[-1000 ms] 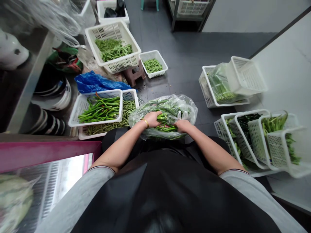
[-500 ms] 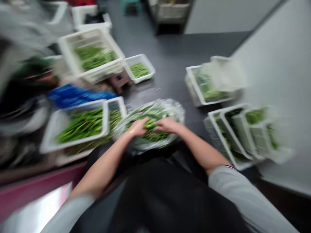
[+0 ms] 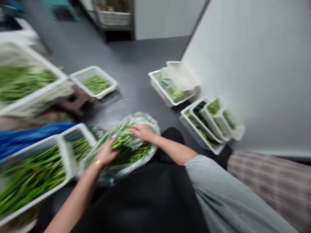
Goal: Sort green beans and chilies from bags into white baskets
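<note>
A clear plastic bag (image 3: 155,124), its mouth spread wide, lies in front of me with long green vegetables (image 3: 143,149) inside. Over its left side, my left hand (image 3: 107,153) is closed around a bunch of green stems (image 3: 120,141), their pale ends pointing right. My right hand (image 3: 143,132) is at the far side of the bag, fingers bent together against the greens; motion blur hides what is between them. Just left of the bag stand white baskets, one (image 3: 64,158) full of long green stalks (image 3: 36,174) and a narrower one (image 3: 84,129) with thinner greens.
A small white tray (image 3: 113,84) of cut green pieces sits on the grey floor. At left are a large white crate (image 3: 46,87) of greens and a blue plastic sheet (image 3: 36,136). Several white baskets (image 3: 194,127) of vegetables stand by the wall (image 3: 255,81) at right.
The view has swung right, so everything sits further left. My hands have moved apart; the left holds the stems nearer the bag's left side, the right reaches toward its far side.
</note>
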`<state>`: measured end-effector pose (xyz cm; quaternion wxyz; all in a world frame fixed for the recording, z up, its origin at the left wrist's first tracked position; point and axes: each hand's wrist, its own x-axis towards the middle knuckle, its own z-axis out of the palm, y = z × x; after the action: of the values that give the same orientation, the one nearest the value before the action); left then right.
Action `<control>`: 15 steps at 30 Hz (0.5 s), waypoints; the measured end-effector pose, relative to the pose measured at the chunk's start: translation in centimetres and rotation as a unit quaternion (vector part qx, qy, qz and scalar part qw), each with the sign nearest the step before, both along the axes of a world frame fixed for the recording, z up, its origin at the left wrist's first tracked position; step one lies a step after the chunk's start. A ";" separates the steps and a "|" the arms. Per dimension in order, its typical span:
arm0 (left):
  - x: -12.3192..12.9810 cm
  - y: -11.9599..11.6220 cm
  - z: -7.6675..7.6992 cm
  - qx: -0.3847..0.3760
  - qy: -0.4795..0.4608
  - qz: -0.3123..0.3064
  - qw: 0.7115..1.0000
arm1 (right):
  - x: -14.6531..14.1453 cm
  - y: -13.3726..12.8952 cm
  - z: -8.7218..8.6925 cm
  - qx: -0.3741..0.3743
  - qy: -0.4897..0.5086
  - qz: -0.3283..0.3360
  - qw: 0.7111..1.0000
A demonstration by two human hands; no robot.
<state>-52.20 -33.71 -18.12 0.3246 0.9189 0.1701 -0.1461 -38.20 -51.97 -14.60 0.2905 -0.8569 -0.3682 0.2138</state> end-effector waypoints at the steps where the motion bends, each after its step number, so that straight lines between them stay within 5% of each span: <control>1: 0.4 -0.4 0.7 -0.019 -0.004 0.031 0.999 | -0.1 -0.5 0.3 0.004 -0.007 0.025 1.000; 5: 0.1 0.0 0.8 -0.130 -0.044 0.101 0.985 | 0.1 -3.9 0.0 0.059 -0.018 0.261 0.963; 7: -1.0 0.3 0.3 -0.160 -0.045 0.116 0.979 | -0.1 -5.4 -0.5 0.029 -0.034 0.297 0.954; 12: -2.0 -0.1 0.1 -0.166 -0.047 0.105 0.979 | -1.6 -4.5 -0.9 -0.148 -0.073 0.275 0.947; 15: -2.1 -0.5 -0.5 -0.161 -0.051 0.143 0.975 | 0.6 -3.2 -0.8 -0.054 -0.164 0.147 0.974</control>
<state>-54.29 -34.17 -18.61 0.4942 0.8269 0.2574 -0.0763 -37.62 -55.20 -15.39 0.1451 -0.8314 -0.5205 0.1298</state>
